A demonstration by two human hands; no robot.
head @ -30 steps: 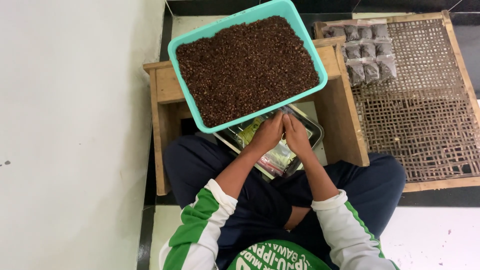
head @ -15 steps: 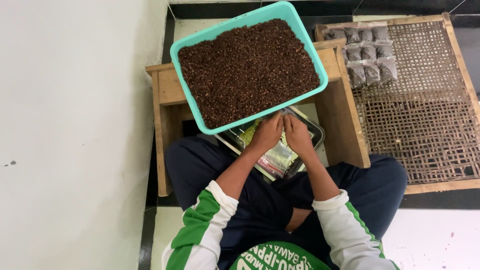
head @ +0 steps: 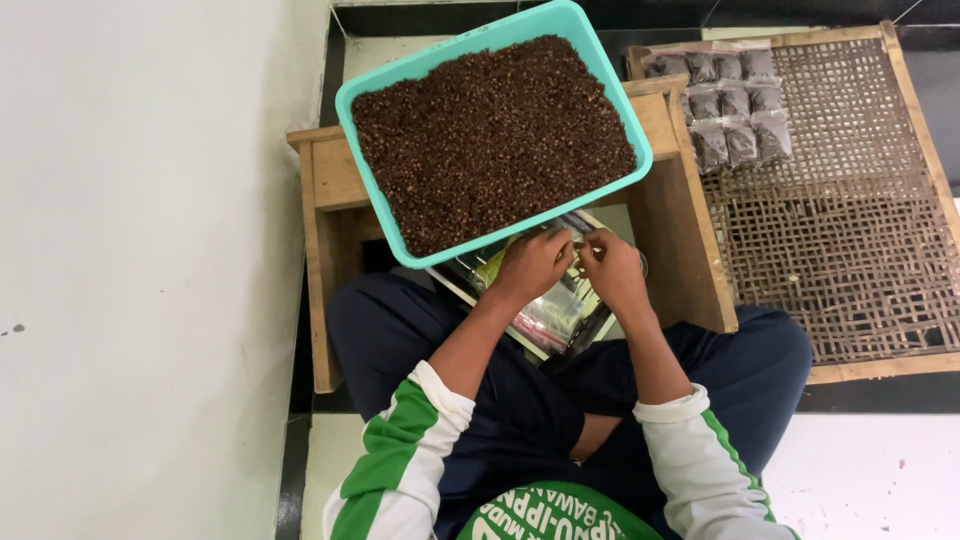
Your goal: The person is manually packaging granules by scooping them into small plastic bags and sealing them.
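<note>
Woven bamboo drying mat in a wooden frame [head: 850,250], on the floor to the right, carrying small clear packets of dark contents [head: 735,105] at its upper left. Low wooden counter [head: 335,180], bearing a turquoise rectangular plastic tub of dark brown cloves [head: 490,135]. Dark metal tray of clear plastic pouches [head: 545,320], on the lap below the tub. Left hand [head: 532,265] and right hand [head: 612,268], fingers curled, pinching a small clear pouch [head: 580,248] between them over the tray.
</note>
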